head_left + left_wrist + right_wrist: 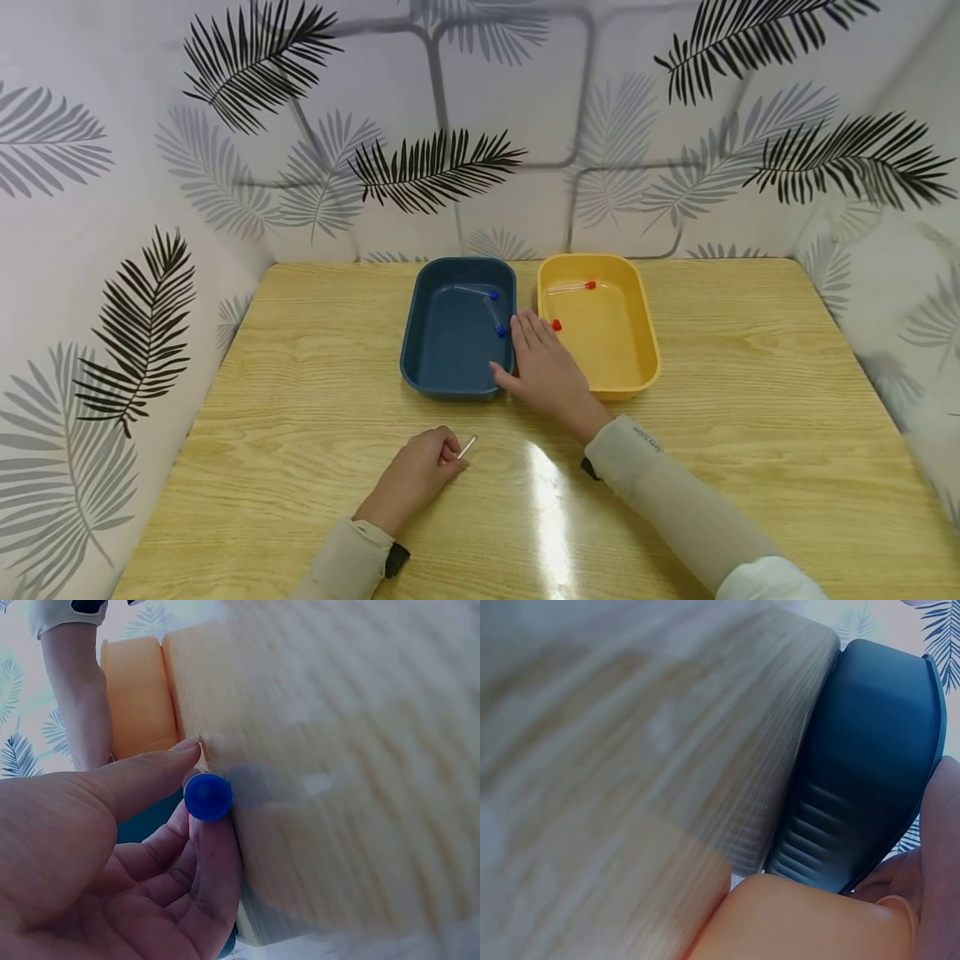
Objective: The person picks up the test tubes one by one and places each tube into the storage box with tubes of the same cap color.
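My left hand (420, 473) pinches a clear test tube (467, 447) between thumb and fingers, just above the table in front of the trays. Its blue cap (208, 796) faces the camera in the left wrist view. My right hand (546, 367) lies over the gap between the dark blue tray (408, 354) and the yellow tray (651, 354), fingers straight and thumb spread over the blue tray's right rim. Two blue-capped tubes (492, 312) lie in the blue tray. In the yellow tray lie a red-capped tube (573, 288) and a second red cap (557, 325), partly hidden by my hand.
Both trays stand side by side near the back of the wooden table (315, 350). Behind and beside it hangs a white backdrop with a leaf pattern (442, 171). A bright light reflection lies on the tabletop in front of the trays.
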Demonstrator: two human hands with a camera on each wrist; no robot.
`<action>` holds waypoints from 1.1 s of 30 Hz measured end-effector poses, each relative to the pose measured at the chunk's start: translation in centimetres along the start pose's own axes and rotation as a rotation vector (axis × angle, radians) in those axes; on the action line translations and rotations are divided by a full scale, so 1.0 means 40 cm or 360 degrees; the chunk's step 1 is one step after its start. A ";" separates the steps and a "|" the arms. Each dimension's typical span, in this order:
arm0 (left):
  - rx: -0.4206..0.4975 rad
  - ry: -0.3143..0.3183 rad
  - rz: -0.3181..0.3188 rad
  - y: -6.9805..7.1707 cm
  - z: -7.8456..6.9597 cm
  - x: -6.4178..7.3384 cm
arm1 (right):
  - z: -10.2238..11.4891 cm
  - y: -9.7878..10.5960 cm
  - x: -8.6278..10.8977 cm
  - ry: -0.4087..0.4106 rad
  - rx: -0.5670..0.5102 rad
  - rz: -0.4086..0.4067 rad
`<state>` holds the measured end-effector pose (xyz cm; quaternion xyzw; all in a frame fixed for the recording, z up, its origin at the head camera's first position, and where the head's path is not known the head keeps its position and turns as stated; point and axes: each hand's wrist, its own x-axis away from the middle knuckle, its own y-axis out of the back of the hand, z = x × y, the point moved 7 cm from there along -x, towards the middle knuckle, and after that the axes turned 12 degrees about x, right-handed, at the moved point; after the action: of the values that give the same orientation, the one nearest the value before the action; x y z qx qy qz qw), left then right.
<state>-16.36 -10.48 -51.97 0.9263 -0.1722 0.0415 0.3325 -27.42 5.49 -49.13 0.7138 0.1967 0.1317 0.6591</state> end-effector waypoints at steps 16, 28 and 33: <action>-0.0038 0.0021 0.0007 -0.004 -0.002 0.002 | 0.004 0.000 0.002 -0.0007 -0.0024 0.0002; -0.0043 0.0021 0.0016 -0.002 -0.001 0.001 | 0.002 0.002 0.002 -0.0007 -0.0003 -0.0013; 0.0051 0.0008 0.0086 -0.006 -0.004 -0.002 | 0.001 0.001 0.002 -0.0009 -0.0012 -0.0028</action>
<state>-16.33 -10.18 -52.00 0.9264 -0.1957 0.0554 0.3169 -27.33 5.50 -49.08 0.7098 0.2007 0.1248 0.6635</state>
